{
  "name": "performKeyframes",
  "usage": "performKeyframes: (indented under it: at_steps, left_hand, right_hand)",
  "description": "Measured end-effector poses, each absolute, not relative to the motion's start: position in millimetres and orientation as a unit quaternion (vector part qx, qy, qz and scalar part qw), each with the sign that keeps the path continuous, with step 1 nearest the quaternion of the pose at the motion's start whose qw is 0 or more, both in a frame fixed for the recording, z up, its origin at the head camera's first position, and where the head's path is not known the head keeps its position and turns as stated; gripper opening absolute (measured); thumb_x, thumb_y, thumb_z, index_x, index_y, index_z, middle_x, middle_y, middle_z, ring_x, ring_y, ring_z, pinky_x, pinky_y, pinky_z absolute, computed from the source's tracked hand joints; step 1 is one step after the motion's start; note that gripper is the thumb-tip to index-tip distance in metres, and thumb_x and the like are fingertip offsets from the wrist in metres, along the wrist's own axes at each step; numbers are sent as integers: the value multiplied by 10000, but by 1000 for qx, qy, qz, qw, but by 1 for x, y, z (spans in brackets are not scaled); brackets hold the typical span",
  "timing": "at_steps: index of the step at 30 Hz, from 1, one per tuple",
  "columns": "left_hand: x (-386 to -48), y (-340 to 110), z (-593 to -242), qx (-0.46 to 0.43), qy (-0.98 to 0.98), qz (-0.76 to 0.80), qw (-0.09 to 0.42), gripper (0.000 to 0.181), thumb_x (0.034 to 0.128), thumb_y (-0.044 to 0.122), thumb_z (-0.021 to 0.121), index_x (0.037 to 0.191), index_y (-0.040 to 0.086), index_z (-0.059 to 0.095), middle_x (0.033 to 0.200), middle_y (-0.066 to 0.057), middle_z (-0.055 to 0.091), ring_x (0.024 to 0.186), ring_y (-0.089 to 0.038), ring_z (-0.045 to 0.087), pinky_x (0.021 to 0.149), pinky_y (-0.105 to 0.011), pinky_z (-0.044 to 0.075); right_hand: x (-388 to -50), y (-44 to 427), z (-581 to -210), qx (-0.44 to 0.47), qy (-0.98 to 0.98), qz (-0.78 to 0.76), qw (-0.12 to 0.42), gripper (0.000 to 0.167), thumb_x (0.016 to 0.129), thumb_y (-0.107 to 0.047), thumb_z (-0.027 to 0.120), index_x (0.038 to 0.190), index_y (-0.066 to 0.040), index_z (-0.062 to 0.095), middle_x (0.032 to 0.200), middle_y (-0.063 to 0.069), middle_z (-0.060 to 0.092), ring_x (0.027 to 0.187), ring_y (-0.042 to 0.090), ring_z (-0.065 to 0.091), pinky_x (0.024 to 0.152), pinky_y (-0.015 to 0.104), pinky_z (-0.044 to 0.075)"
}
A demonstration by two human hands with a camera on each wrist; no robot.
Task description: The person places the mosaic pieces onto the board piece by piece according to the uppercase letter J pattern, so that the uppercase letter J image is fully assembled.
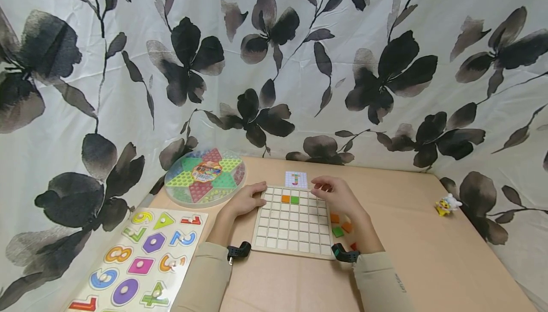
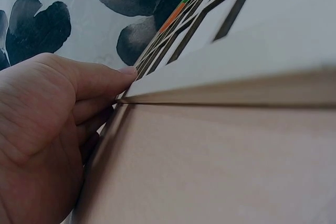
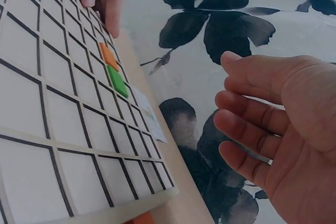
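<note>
Left hand [image 1: 245,201] grips the board [image 1: 295,232] at ten o'clock; right hand [image 1: 338,195], loosely curled, hovers at two o'clock, wrist [image 1: 367,238] partly hiding a red tile [image 1: 353,246].

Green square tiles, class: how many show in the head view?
2: one green tile on the gridded board, another green tile on the table beside the board's right edge. The right hand may hide more.
</note>
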State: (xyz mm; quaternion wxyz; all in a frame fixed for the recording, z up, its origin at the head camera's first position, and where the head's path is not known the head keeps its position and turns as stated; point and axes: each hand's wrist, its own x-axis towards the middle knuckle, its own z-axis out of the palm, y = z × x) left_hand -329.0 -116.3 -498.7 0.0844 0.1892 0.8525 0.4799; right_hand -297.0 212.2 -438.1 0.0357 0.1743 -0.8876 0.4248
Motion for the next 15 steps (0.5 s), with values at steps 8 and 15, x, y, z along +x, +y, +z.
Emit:
performKeyframes:
  at_steps: [8, 15]
  left_hand:
    - [-329, -116, -500, 191, 850, 484, 84, 567, 977, 61, 685, 1510, -22, 511, 1669, -138, 376, 1579, -332, 292, 1321, -456, 221]
    - [-328, -116, -500, 194, 848, 485, 87, 570, 987, 61, 678, 1519, -27, 496, 1673, -138, 369, 1584, -330, 276, 1321, -461, 221]
  right_hand:
    - [-298, 235, -435, 179, -888, 424, 17, 246, 945, -189, 780, 1176, -107, 755, 1124, 146, 737, 912, 214, 613, 778, 250, 546]
    - [-296, 254, -439, 172, -891, 419, -11, 275, 927, -109, 774, 1195, -51, 746, 1076, 129, 731, 927, 243, 613, 811, 271, 539]
